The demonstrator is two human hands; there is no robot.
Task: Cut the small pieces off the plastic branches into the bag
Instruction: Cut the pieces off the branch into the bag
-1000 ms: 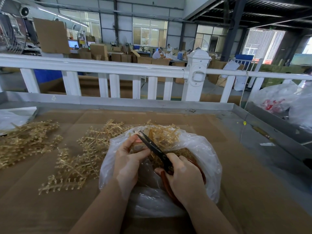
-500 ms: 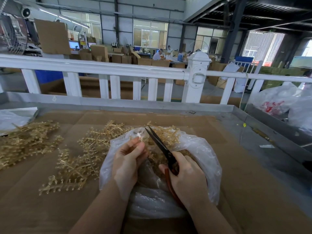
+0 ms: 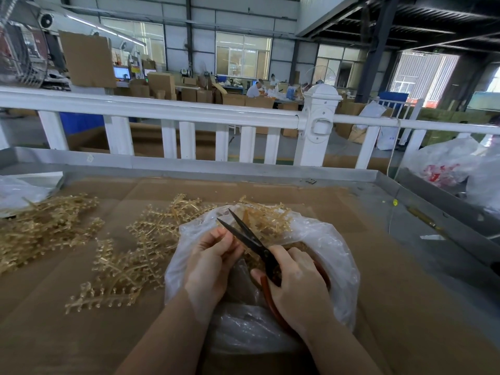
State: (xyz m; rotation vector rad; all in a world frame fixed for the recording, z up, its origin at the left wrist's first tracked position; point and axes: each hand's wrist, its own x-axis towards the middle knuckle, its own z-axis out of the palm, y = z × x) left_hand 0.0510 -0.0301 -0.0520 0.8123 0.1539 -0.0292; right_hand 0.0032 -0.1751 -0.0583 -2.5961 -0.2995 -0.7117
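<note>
A clear plastic bag (image 3: pixel 338 255) lies open on the cardboard-covered table (image 3: pixel 351 212), with amber plastic bits inside. My right hand (image 3: pixel 295 290) grips red-handled scissors (image 3: pixel 251 242) over the bag, its dark blades parted and pointing up and left. My left hand (image 3: pixel 211 263) pinches a small amber piece beside the blades; the piece is mostly hidden by my fingers. More amber plastic branches (image 3: pixel 127 263) lie spread on the table left of the bag, and some (image 3: pixel 267 220) rest on the bag's far rim.
Another heap of amber branches (image 3: pixel 40 228) sits at the far left beside a clear bag (image 3: pixel 16 193). A metal rim (image 3: pixel 216 170) and a white railing (image 3: pixel 167 112) bound the table's far side. White bags (image 3: pixel 446 163) lie to the right.
The scissor blades, nearly together half a second ago, have parted. My left hand's fingers have closed in by the blades. Both hands stay over the bag.
</note>
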